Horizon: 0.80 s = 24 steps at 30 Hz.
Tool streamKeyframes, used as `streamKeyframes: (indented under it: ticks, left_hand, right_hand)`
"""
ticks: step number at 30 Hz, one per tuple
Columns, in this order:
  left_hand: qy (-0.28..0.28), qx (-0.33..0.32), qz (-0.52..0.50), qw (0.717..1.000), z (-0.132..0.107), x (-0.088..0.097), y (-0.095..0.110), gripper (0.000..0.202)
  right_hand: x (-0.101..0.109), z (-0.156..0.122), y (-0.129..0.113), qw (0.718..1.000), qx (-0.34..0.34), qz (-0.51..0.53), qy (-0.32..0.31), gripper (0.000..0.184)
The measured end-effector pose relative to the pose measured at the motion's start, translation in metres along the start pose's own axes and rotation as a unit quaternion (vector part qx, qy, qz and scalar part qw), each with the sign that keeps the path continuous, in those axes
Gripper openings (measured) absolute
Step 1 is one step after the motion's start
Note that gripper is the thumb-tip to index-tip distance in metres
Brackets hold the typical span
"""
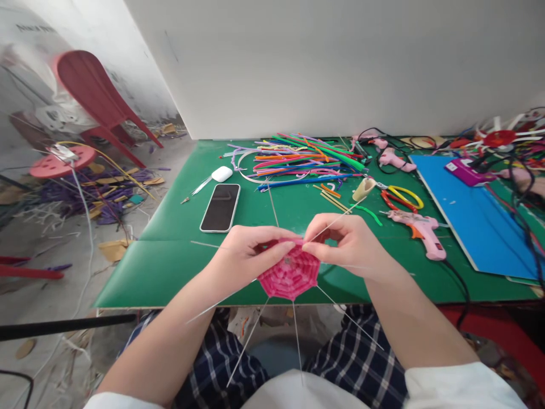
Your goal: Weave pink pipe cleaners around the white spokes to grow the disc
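Note:
Between both hands, over the front part of the green table, is a pink woven disc (292, 278) with thin pale spokes radiating from its rim. My left hand (255, 250) is closed on the disc's upper left edge, thumb on the near face. At the upper right edge, my right hand (340, 244) pinches the rim close to where one spoke leaves it. The fingertips of the two hands nearly meet at the top. Several spokes hang down over my lap. Part of the disc's upper rim is hidden by my fingers.
A phone (220, 208) and a white earbud case (222, 174) lie on the green table (170, 267). Behind are bundled coloured pipe cleaners (298, 159). To the right lie pliers (402, 197), a pink glue gun (419, 230) with its cord, and a blue board (460, 216).

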<state>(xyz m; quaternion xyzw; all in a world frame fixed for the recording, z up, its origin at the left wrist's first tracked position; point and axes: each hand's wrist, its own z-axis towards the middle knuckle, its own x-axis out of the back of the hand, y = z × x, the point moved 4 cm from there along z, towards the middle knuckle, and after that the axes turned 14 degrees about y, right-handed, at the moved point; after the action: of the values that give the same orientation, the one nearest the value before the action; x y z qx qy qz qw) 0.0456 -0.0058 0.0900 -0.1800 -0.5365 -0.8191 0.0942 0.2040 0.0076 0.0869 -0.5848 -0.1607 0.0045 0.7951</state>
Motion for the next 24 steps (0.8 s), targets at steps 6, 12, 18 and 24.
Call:
streamKeyframes:
  ticks: [6,12,18,24]
  left_hand:
    - [0.022,0.050,-0.036,0.998,0.000,0.001,-0.007,0.013]
    - [0.014,0.066,-0.055,0.996,0.000,0.000,-0.007,0.014]
    - [-0.038,0.130,-0.135,0.982,0.000,-0.001,-0.019,0.033]
    - [-0.025,0.117,-0.122,0.985,0.002,0.000,-0.022,0.025]
  right_hand:
    - [-0.003,0.001,0.005,0.999,-0.034,-0.007,-0.003,0.013]
    - [-0.003,0.001,0.007,0.999,-0.043,-0.003,-0.006,0.014]
    - [0.001,0.003,0.011,0.998,-0.058,0.026,0.012,0.011]
    - [0.003,0.004,0.013,0.997,-0.072,0.037,0.017,0.011]
